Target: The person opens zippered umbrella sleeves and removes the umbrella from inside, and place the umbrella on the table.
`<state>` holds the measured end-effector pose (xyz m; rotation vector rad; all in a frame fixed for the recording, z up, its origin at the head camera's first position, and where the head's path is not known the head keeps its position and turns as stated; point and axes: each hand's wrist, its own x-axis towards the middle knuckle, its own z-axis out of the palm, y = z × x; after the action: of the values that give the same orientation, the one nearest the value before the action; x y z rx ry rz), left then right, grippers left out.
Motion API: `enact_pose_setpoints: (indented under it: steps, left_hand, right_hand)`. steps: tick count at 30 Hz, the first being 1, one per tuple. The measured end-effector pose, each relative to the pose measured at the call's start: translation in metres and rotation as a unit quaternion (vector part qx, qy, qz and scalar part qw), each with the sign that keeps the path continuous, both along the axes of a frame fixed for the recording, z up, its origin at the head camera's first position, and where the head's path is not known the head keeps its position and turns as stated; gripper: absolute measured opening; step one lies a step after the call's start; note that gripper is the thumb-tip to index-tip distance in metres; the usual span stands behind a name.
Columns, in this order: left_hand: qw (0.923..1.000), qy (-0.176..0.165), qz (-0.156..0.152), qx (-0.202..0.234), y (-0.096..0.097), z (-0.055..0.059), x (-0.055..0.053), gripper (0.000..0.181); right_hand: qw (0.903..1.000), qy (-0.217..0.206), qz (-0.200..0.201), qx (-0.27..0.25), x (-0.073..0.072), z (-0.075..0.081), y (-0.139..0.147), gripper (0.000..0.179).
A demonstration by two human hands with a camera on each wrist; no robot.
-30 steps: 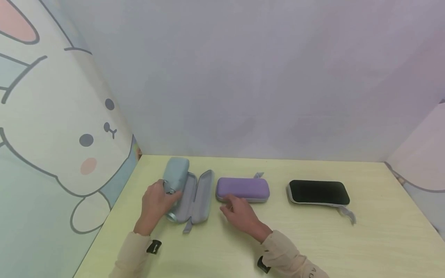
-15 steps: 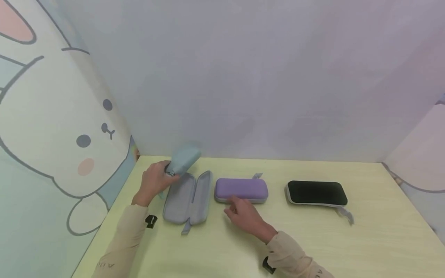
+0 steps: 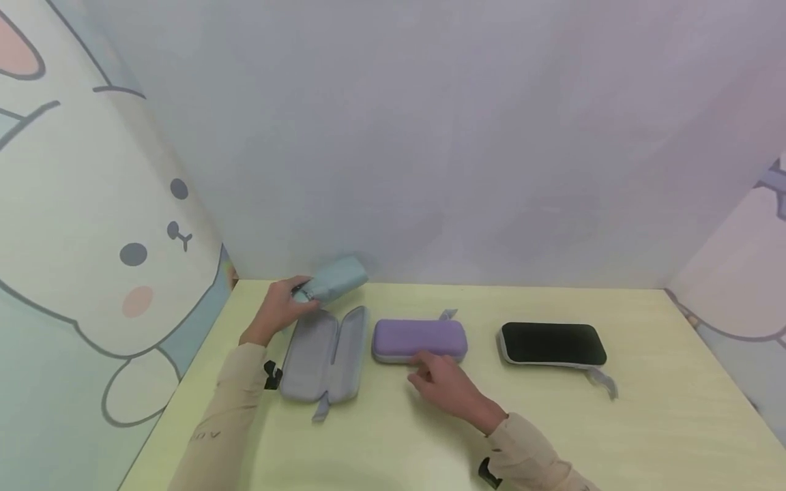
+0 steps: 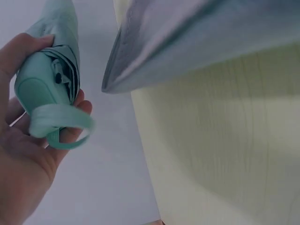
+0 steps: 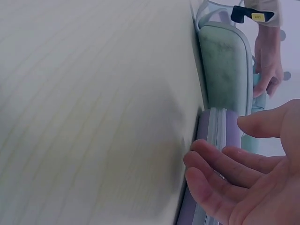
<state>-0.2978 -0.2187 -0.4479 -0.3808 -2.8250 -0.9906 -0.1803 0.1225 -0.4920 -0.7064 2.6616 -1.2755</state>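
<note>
My left hand (image 3: 279,310) grips a folded compact umbrella (image 3: 341,277), pale teal, held tilted above the back of the table. In the left wrist view, thumb and fingers wrap the umbrella (image 4: 40,86) near its handle, and a wrist strap (image 4: 58,117) loops from the handle's end. Just in front lies an unzipped hard case (image 3: 307,365), spread apart with its grey lining up. My right hand (image 3: 451,389) hovers by the front edge of a closed purple case (image 3: 419,337), fingers loosely bent and holding nothing; whether they touch it I cannot tell.
A black-topped case (image 3: 552,343) with a grey strap (image 3: 603,382) lies at the right. The pale yellow table (image 3: 368,450) meets a lilac wall (image 3: 454,150) behind, and a rabbit-printed wall (image 3: 92,239) stands at the left.
My left hand has lifted the umbrella off the table beside the unzipped case, turned it, and moved it back and right. My right hand has shifted slightly right along the purple case.
</note>
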Motion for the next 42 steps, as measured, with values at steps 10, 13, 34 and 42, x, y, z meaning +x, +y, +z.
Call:
enact_pose_setpoints:
  steps: [10, 13, 34, 42]
  left_hand:
    - [0.9986, -0.044, -0.011, 0.026, 0.005, -0.006, -0.017, 0.052]
    - [0.9979, -0.056, -0.013, 0.031, 0.005, -0.007, -0.022, 0.052]
    - [0.9975, -0.064, -0.028, -0.012, 0.017, -0.020, -0.044, 0.053]
    - [0.9960, -0.075, -0.009, -0.049, 0.020, -0.035, -0.043, 0.050]
  right_hand:
    - [0.9999, 0.010, 0.006, -0.003, 0.002, -0.005, 0.011, 0.025]
    - [0.9999, 0.009, 0.005, 0.000, 0.003, -0.006, 0.012, 0.023]
    - [0.9997, -0.005, 0.017, 0.014, 0.006, -0.002, 0.021, 0.020]
    - [0.9994, -0.006, 0.029, 0.018, 0.006, -0.003, 0.021, 0.017]
